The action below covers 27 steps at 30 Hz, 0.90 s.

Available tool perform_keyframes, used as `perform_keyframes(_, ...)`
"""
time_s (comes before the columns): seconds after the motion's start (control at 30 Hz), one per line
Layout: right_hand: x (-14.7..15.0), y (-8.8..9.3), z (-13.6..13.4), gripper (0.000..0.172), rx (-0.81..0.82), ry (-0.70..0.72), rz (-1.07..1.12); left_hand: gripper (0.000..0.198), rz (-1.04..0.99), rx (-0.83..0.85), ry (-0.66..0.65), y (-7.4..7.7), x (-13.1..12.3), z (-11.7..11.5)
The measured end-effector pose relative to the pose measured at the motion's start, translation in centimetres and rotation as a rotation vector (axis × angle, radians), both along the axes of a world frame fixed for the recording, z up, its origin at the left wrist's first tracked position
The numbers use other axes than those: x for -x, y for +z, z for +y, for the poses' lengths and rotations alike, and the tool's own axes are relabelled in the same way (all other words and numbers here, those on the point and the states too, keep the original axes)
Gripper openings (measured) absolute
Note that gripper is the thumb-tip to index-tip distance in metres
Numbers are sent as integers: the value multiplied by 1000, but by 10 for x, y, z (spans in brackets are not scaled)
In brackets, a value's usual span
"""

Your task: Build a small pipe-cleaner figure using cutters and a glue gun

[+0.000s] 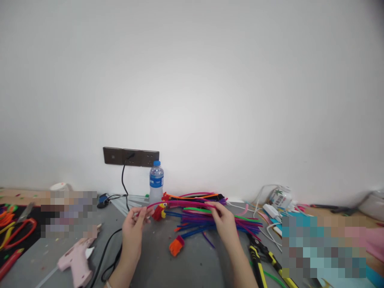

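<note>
A magenta pipe cleaner [177, 203] stretches in a slight arch between my two hands. Its left end is pinched by the fingers of my left hand [135, 224], and my right hand [221, 219] grips it toward the right. Below and behind it lies a pile of pipe cleaners [201, 222] in blue, purple and green. A small red and yellow pipe-cleaner figure [159, 212] sits just right of my left hand. Between my forearms, an orange and red bundled piece [176, 245] rests on the grey table [180, 272].
Behind the pile stands a water bottle [156, 182] near a wall socket strip [131, 157]. A pink glue gun [76, 260] lies on the left, beyond it red scissors [25, 232]. Yellow-black pliers [264, 260] and white cables [271, 230] are on the right.
</note>
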State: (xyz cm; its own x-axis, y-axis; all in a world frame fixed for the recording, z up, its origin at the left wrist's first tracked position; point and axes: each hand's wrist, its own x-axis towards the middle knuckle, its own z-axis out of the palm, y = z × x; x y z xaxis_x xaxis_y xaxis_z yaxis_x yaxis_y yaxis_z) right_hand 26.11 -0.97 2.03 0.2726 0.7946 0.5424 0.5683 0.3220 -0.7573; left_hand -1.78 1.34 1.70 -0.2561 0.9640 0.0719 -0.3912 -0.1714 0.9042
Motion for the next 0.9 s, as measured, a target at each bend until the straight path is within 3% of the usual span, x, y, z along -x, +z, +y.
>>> perform_keyframes(0.13,6,8,-5,38,47,95,69,40,-10,41,-125,-1,-7,-4)
perform_keyframes(0.37,78,10,-15,47,239,278,129,44,143,120,-379,-6,-17,-11)
perform_keyframes(0.47,94,5,-16,46,229,399,177,46,146,122,-449,-3,-21,-14)
perform_keyframes(0.53,97,3,-15,46,161,390,209,43,117,120,-481,-1,-23,-16)
perform_keyframes(0.77,80,-1,1,36,-45,142,476,41,79,98,-473,-3,-21,-14)
perform_keyframes(0.9,74,-8,12,50,14,295,609,46,167,57,-503,-5,-22,-13)
